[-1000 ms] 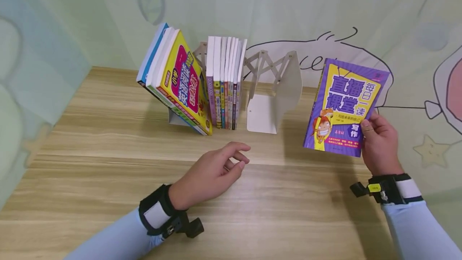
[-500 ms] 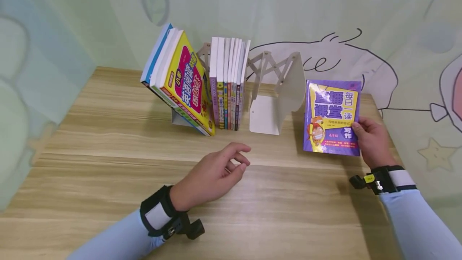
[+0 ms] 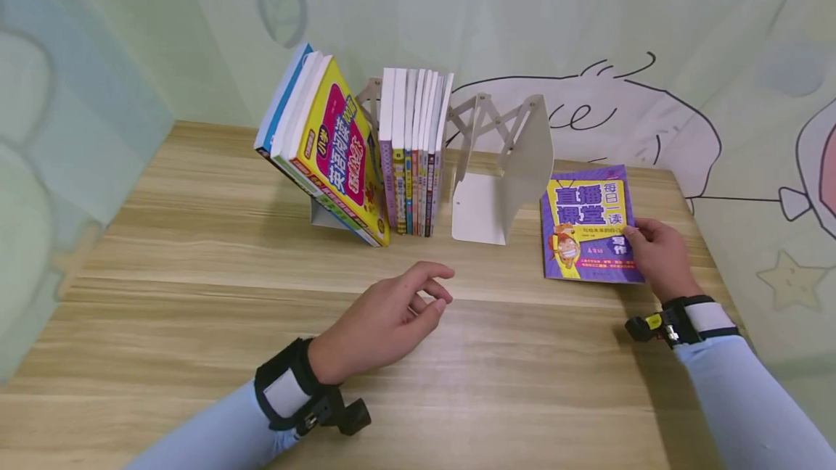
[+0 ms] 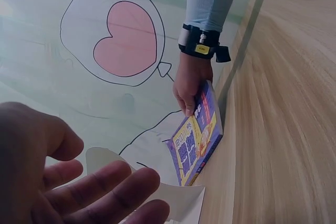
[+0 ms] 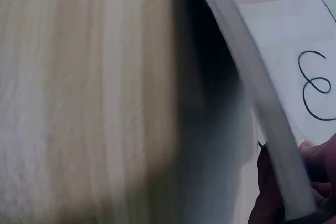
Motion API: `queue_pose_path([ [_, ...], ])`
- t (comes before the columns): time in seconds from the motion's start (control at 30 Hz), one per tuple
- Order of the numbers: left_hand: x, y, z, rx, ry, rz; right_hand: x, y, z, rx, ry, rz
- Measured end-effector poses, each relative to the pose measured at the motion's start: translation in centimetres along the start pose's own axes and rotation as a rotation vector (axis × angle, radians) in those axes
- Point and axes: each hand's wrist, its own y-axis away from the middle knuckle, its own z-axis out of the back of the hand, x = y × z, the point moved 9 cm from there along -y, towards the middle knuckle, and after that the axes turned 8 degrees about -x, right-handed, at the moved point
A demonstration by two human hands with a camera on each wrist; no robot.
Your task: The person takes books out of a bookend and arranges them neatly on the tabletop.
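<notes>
My right hand (image 3: pixel 662 256) pinches the right edge of a purple and yellow book (image 3: pixel 588 227), thumb on the front cover and fingers behind it. The book leans back, its lower edge close over the table, to the right of the metal bookend rack. In the right wrist view its pale page edge (image 5: pixel 262 98) runs between thumb and fingers. My left hand (image 3: pixel 385 321) hovers over the middle of the table, fingers loosely bent and holding nothing. The left wrist view shows the same book (image 4: pixel 197 137) beyond my left fingers (image 4: pixel 113 187).
The white folding rack (image 3: pixel 480 209) stands near the wall. Several thin books (image 3: pixel 411 158) are upright in its middle section. Thicker books, with a yellow one (image 3: pixel 339 154) in front, lean in its left section. A cartoon-printed cloth (image 3: pixel 522 20) covers the wall behind the wooden table (image 3: pixel 509 397).
The purple and yellow book has come down and slightly left with my right hand, from raised in the air to close over the table. My left hand has stayed nearly still.
</notes>
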Motion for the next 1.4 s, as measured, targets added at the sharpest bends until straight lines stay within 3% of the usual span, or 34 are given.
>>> queue_pose_path([
  [0.27,0.2,0.0,-0.1,0.011,0.003,0.011,0.1,-0.2,-0.5,0.018,0.081,-0.020],
  [0.5,0.6,0.1,-0.3,0.024,-0.007,0.025,0.2,-0.2,-0.4,-0.004,0.164,0.014],
  [0.97,0.6,0.2,-0.3,0.013,-0.048,-0.002,-0.6,-0.4,-1.1,0.002,0.228,-0.012],
  [1.4,0.3,0.3,-0.3,0.024,-0.126,-0.047,0.6,0.0,-0.5,-0.047,0.256,0.102],
])
